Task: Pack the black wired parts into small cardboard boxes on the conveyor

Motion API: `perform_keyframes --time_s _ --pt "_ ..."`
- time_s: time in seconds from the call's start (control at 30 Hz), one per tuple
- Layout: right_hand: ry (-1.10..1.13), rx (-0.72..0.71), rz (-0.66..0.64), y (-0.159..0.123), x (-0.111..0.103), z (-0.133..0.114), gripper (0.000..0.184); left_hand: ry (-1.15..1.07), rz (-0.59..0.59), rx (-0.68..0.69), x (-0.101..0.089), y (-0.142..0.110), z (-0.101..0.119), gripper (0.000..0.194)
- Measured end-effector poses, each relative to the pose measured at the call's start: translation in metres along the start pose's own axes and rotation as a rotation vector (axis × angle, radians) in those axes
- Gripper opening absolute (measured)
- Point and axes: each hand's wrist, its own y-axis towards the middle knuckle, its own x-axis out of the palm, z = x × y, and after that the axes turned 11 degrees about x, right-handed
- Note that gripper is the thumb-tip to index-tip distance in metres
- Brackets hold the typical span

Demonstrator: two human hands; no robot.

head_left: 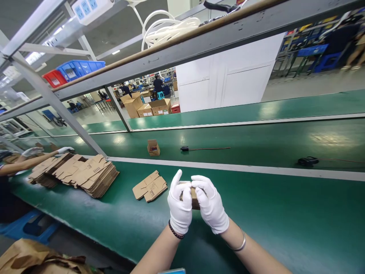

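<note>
Both of my hands wear white gloves and meet around a small brown cardboard box (195, 202) over the green bench. My left hand (180, 207) grips its left side, with the thumb on the near face and the index finger raised. From the right, my right hand (209, 203) wraps its fingers over the top edge. Much of the box is hidden behind the gloves. To the left of my hands, a few flat cardboard box blanks (150, 186) lie on the bench.
A stack of flattened cartons (88, 173) lies at the left, near a co-worker's gloved hand (66, 150). Beyond the pale divider are a small open box (153, 147), a black part with a thin cable (184, 148) and another black cabled part (308, 161). A metal shelf (171, 55) crosses overhead.
</note>
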Motion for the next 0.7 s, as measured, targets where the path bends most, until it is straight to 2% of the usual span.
perform_keyframes --time_s 0.2,0.3,0.37,0.43,0.47,0.53,0.57,0.63,0.7 --pt "-0.043 -0.048 -0.034 -0.002 -0.001 0.005 0.031 -0.015 -0.037 0.107 -0.004 -0.003 -0.006 0.036" --pt "0.010 -0.035 0.005 0.002 -0.003 0.007 0.032 -0.063 -0.125 0.150 -0.006 -0.004 -0.012 0.029" --pt "0.107 0.039 0.097 0.005 -0.006 0.007 0.040 -0.046 -0.140 0.187 -0.008 -0.003 -0.018 0.045" --pt "0.253 0.242 0.131 0.006 -0.008 0.004 0.047 0.030 -0.059 0.219 -0.009 -0.004 -0.023 0.063" --pt "0.342 0.378 0.074 0.005 -0.009 0.002 0.046 0.071 0.001 0.230 -0.009 -0.005 -0.025 0.066" --pt "0.533 0.631 -0.188 0.000 -0.009 -0.004 0.043 0.094 0.097 0.219 -0.007 -0.008 -0.027 0.068" --pt "0.621 0.702 -0.329 -0.004 -0.009 -0.007 0.042 0.076 0.106 0.198 -0.006 -0.010 -0.027 0.070" --pt "0.748 0.714 -0.487 -0.009 -0.009 -0.012 0.041 0.041 0.053 0.157 -0.002 -0.014 -0.025 0.072" --pt "0.778 0.642 -0.481 -0.008 -0.011 -0.012 0.040 0.063 -0.050 0.164 0.000 -0.017 -0.023 0.069"
